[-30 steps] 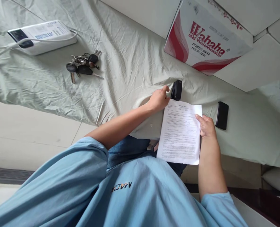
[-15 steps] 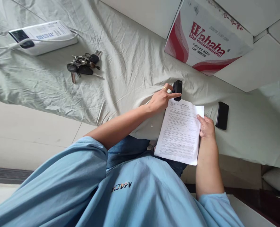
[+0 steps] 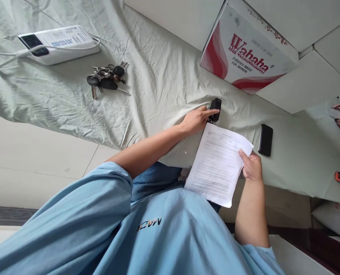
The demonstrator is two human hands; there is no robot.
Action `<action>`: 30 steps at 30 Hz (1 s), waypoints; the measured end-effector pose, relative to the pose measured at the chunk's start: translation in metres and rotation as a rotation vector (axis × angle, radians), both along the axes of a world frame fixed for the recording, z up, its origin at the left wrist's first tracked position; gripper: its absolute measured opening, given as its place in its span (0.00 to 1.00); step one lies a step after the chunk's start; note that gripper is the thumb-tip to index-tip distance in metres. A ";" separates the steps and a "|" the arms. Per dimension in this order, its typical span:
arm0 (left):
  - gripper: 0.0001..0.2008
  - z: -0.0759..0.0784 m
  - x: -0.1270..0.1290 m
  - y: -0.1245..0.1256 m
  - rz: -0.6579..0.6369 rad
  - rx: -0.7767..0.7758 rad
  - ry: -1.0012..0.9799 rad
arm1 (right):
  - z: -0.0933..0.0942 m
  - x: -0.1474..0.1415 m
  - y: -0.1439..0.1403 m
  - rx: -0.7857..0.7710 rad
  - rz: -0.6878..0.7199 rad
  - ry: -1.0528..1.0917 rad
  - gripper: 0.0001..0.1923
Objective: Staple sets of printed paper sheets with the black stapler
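My left hand [image 3: 197, 119] lies loosely open, fingertips on the black stapler [image 3: 215, 110]. My right hand [image 3: 251, 167] pinches the papers [image 3: 217, 164]; I should keep their corner square.

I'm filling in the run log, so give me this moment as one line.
left hand: fingers on black stapler | right hand: holds printed sheet by its edge | phone beside sheet | keys on bedsheet

Left hand [image 3: 197, 120] touching black stapler [image 3: 215, 109]; right hand [image 3: 251, 166] holding printed paper [image 3: 218, 164] on sheet [image 3: 158, 84].
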State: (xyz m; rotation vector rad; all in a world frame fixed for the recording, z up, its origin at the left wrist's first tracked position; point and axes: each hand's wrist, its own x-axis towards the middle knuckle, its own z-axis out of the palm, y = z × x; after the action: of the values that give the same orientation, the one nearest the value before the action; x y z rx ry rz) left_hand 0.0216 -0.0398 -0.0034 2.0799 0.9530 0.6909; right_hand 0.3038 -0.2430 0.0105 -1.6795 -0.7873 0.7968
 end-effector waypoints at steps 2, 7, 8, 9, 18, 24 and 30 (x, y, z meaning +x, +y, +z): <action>0.32 -0.001 -0.001 0.004 0.025 -0.051 -0.120 | 0.002 -0.001 -0.018 0.005 -0.025 -0.013 0.28; 0.23 0.008 -0.002 0.010 0.054 -0.344 -0.346 | 0.009 -0.002 -0.021 0.151 -0.148 -0.051 0.27; 0.29 0.009 -0.002 0.010 0.041 -0.406 -0.381 | 0.010 -0.002 -0.012 0.190 -0.165 -0.055 0.28; 0.33 0.011 -0.002 0.010 0.015 -0.465 -0.411 | 0.011 -0.002 -0.001 0.228 -0.174 -0.059 0.28; 0.36 0.019 -0.013 0.006 -0.141 -0.544 -0.477 | -0.021 -0.010 0.075 0.344 -0.155 -0.139 0.26; 0.32 0.010 -0.010 0.017 -0.069 -0.307 -0.294 | -0.027 -0.017 0.070 0.400 -0.192 -0.094 0.28; 0.32 0.000 -0.009 0.016 0.065 -0.423 -0.409 | -0.024 -0.011 0.072 0.374 -0.165 -0.115 0.34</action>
State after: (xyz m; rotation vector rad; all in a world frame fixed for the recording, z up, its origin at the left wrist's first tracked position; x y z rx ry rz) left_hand 0.0124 -0.0238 -0.0033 1.4733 0.8457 0.8276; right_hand 0.2926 -0.1712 -0.0134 -1.4392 -0.8085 0.4109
